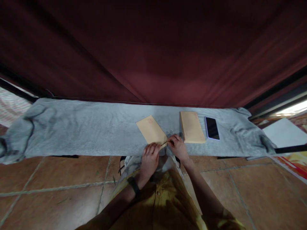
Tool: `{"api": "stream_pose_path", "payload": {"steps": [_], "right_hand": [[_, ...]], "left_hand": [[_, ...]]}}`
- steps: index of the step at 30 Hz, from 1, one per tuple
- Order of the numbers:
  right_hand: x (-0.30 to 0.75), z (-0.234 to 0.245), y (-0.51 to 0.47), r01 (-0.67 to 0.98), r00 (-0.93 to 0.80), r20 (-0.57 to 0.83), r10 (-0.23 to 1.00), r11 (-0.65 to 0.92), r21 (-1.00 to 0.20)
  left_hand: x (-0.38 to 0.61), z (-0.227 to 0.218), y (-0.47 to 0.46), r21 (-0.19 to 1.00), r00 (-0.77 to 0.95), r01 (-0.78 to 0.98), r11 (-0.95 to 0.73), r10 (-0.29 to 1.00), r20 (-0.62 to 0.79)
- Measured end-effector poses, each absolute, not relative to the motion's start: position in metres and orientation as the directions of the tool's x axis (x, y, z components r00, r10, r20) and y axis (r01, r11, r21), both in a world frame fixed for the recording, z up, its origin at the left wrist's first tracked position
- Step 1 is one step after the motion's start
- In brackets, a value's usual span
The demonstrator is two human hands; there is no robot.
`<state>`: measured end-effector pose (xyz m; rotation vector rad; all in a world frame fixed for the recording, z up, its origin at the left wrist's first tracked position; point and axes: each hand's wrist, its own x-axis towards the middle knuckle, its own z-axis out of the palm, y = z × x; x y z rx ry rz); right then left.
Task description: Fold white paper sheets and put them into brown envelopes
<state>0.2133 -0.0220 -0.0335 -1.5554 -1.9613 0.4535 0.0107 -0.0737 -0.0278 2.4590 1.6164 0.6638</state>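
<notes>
A tan paper envelope (151,129) lies slantwise on the grey cloth, its lower end between my two hands. My left hand (150,156) rests on the near left corner, fingers pressed together over the paper. At the near right corner my right hand (177,147) pinches the edge, where a narrow strip looks folded up. Just right of that hand sits a stack of tan envelopes (192,127), with small reddish print on the top one. The undersides of my fingers are hidden.
A phone (212,128) with a dark screen and pale purple edge lies right of the stack. The grey cloth (91,127) covers a long narrow table. Behind it hangs a dark red curtain (153,64). A white sheet (286,132) is at the far right.
</notes>
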Motion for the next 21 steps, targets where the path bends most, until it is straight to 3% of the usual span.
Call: {"api": "stream_pose_path", "payload": {"steps": [11,17,21], "right_hand": [[0.209,-0.045,-0.026,0.802,-0.084,0.266,0.960,0.223,-0.554],[0.201,-0.048,-0.023,0.799,0.021,0.258,0.966,0.139,-0.585],[0.198,-0.044,-0.016,0.644,0.153,0.116,0.981,-0.010,-0.765]], "left_hand": [[0.011,-0.037,-0.090,-0.064,0.612,0.786,-0.614,0.761,0.213],[0.015,-0.047,-0.096,-0.080,0.589,0.807,-0.586,0.787,0.184],[0.012,-0.048,-0.093,-0.082,0.578,0.815,-0.573,0.795,0.185]]}}
